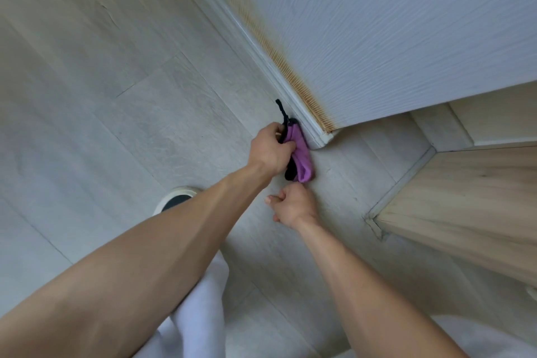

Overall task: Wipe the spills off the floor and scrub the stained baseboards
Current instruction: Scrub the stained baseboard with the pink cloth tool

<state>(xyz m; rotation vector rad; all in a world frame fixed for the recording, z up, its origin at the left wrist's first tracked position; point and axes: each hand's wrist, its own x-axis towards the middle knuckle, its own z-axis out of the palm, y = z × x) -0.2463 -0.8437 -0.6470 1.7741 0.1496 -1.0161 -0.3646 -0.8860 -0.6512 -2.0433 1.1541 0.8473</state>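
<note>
The purple cloth (299, 154) is gripped in the curled left hand (271, 151) and pressed against the near end of the baseboard (261, 46), whose long axis runs up-left, away from both hands. The right hand (293, 206), fisted and empty, hovers just below.

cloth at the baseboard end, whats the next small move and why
Probably slide the cloth up along the baseboard, away from its end. The left hand grips the cloth against the trim's near end, while the orange-brown stain runs on above it. The right hand is curled, holding nothing.
</note>
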